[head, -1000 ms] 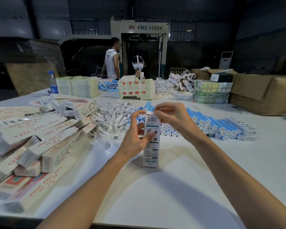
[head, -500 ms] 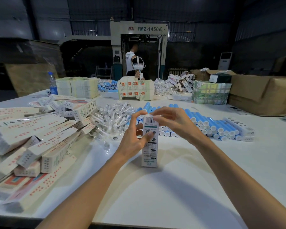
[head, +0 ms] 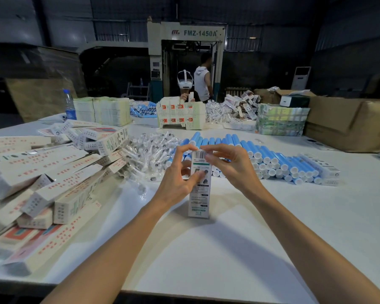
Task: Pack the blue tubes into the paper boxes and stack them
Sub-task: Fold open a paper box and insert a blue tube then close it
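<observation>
Gripping the upright paper box [head: 199,200] mid-height, my left hand [head: 180,181] steadies it; my right hand [head: 230,165] pinches its top flap, blue tubes [head: 272,156] just behind. Thin card, I judge: light, crushable, hold edges.

box in my hands [head: 199,191]: matt printed paperboard
tubes [head: 270,157]: glossy blue plastic
table [head: 239,249]: smooth matt white

1 head-worn wide-angle view; faces forward, slightly down; close over table [head: 239,249], near edge at bottom.
</observation>
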Demonstrator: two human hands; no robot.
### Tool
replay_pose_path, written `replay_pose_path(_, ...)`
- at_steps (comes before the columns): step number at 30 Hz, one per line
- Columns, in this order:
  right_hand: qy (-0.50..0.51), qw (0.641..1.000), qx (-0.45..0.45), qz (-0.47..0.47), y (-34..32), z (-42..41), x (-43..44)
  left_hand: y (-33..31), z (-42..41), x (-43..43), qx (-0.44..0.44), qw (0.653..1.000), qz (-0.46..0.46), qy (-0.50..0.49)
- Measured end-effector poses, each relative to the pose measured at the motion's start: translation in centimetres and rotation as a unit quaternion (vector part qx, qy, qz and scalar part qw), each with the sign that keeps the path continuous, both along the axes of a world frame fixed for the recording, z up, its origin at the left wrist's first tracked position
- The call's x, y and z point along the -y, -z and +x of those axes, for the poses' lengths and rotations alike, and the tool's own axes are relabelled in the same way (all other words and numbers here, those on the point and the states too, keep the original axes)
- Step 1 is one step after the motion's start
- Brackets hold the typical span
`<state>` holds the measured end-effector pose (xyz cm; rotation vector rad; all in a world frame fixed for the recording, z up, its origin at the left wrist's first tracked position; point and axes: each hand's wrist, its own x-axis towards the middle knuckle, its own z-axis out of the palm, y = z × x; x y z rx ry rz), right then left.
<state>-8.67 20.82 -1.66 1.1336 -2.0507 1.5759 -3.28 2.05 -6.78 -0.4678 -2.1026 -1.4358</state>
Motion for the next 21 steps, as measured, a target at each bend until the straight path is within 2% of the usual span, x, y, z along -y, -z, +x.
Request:
replay_pose_path(9,-0.013,0.998,0.05,-0.043,1.3,0.8,0.2,0.3,0.2,-0.5,0.008,0.999,0.041,0.015)
replay_pose_path(11,-0.043,0.992,0.111,-0.042,2.1,1.2,0.3,0.1,0.4,-0.6,0.002,0.998,0.065,0.013)
replay_pose_path(13,-0.079,0.974,0.212,-0.024,2.9,1.4,0.1,-0.1,0.6,-0.7,0.008,0.995,0.096,0.02)
replay_pose_path(15,-0.123,0.95,0.284,0.043,3.5,1.3,-0.4,-0.2,0.8,-0.7,0.019,0.992,0.118,0.027)
replay_pose_path(18,-0.173,0.921,0.34,0.081,4.6,2.0,-1.4,0.0,0.9,-0.9,0.038,0.984,0.166,0.052)
replay_pose_path(21,-0.158,0.929,0.328,0.062,4.6,3.1,-2.6,0.3,0.8,-1.5,0.047,0.983,0.165,0.071)
